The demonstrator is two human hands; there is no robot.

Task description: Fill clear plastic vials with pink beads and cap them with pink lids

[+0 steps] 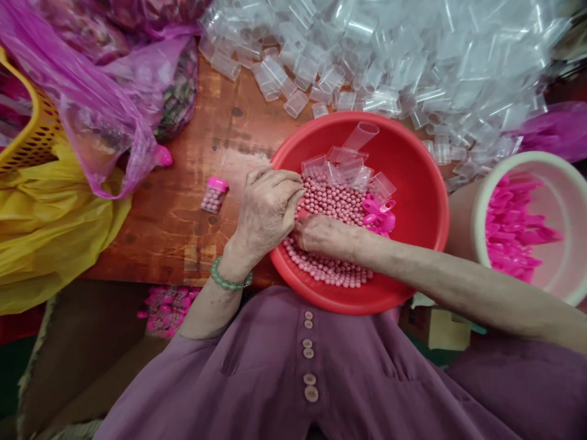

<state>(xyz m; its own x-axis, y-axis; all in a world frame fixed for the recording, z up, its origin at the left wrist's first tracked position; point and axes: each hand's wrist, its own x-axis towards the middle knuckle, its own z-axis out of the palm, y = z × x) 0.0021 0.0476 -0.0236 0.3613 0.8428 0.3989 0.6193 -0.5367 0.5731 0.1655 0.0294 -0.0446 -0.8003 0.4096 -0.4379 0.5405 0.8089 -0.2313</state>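
At the left rim of a red basin [431,183], my left hand [268,208] is closed with its fingers curled. Whatever it may hold is hidden behind the fingers. My right hand [318,235] reaches across the basin and meets the left fingertips, its own fingers bent down and mostly out of sight. Pink beads [337,205] fill the basin's near left part. On them lie several clear plastic tubes [351,168] and a few bright pink plastic pieces [380,215]. A small bead-filled jar with a pink cap [214,194] lies on the table left of my left hand.
A large heap of clear tubes [367,55] covers the back of the wooden table [183,214]. Right of the basin stands a white bucket [481,201] of pink pieces. Purple bags [123,91] and a yellow bag [59,226] sit left. Below is a cardboard box [92,342].
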